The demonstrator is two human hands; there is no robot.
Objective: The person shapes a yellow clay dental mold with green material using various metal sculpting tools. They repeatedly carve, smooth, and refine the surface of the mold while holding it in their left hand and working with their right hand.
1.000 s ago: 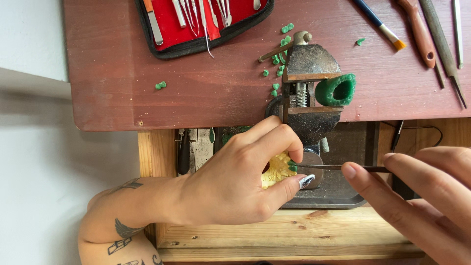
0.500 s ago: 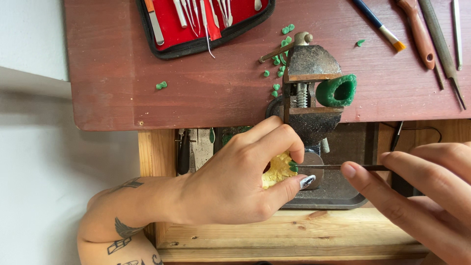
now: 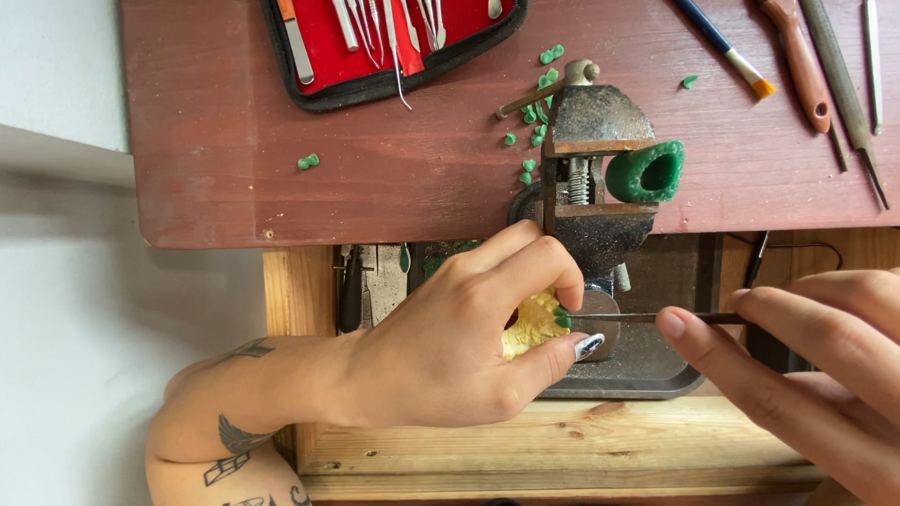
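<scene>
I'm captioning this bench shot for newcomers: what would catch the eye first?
At the centre, the left hand pinches a small yellow piece with a green bit, while the right hand holds a thin dark tool to it. Just above, a metal vise on the reddish board grips a bright green ring-shaped piece. A red tool case lies open at the top.

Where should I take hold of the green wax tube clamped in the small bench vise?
Grip the green wax tube by its flared open end, coming from the right. That end juts free of the rusty bench vise; the other end sits between its jaws, probably tight, so loosen first.
</scene>
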